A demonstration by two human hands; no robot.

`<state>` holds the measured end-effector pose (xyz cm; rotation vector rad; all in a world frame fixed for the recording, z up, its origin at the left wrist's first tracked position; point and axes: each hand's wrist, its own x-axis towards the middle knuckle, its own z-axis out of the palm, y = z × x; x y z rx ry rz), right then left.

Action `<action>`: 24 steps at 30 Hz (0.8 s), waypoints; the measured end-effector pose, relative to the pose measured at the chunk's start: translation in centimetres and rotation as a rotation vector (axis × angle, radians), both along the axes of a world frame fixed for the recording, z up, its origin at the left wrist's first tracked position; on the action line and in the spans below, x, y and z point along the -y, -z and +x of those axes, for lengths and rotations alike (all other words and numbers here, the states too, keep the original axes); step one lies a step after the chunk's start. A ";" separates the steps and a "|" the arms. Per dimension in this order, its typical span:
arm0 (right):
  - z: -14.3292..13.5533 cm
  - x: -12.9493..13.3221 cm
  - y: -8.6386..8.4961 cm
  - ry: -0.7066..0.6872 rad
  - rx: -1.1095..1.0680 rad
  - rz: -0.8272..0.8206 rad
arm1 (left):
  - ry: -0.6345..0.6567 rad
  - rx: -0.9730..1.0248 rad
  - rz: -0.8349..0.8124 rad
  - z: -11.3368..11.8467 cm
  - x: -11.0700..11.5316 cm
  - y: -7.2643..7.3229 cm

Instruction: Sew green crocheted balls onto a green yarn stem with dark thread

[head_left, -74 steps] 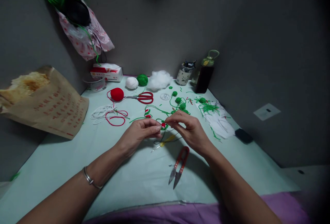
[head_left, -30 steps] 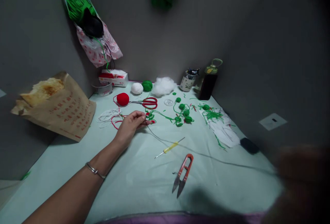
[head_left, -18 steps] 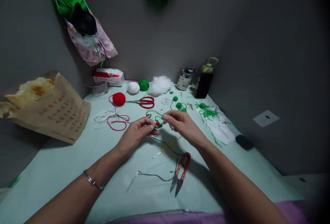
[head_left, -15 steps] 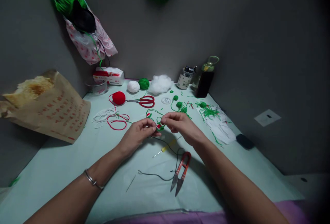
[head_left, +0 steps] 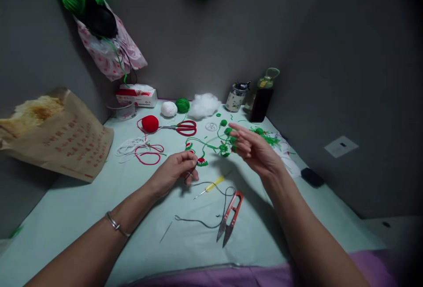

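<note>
My left hand [head_left: 180,168] pinches the edge of a small red, white and green crocheted piece [head_left: 202,162] at mid-table. Dark thread [head_left: 201,183] runs from these fingers over the table to a needle [head_left: 166,232] lying at the front. To the right, my right hand [head_left: 253,146] hangs above the table, fingers apart, with nothing seen in it. Behind its fingertips are green crocheted balls [head_left: 224,123] and green strands. A yellow-handled crochet hook [head_left: 214,184] and red-handled thread snips [head_left: 230,218] lie between my forearms.
Red-handled scissors [head_left: 186,127], a red yarn ball [head_left: 150,123] and white stuffing [head_left: 204,105] lie farther back. A paper bag [head_left: 72,141] stands left. A bottle [head_left: 262,102] and a can [head_left: 235,97] stand at the back right.
My right hand has let go of the crocheted piece, moved right and opened. The left hand keeps its pinch on the piece. The whole view has shifted slightly.
</note>
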<state>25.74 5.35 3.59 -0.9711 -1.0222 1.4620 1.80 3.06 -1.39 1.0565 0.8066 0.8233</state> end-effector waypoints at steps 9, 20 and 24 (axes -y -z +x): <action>-1.9 2.2 0.3 -0.212 0.512 0.211 | -0.076 0.050 -0.031 0.1 0.0 -0.5; -8.1 4.1 4.0 -0.456 0.151 -0.040 | -0.391 0.022 0.098 0.9 0.6 0.3; -8.1 4.9 3.6 -0.407 0.449 0.129 | -0.410 -0.014 0.123 0.7 0.3 0.6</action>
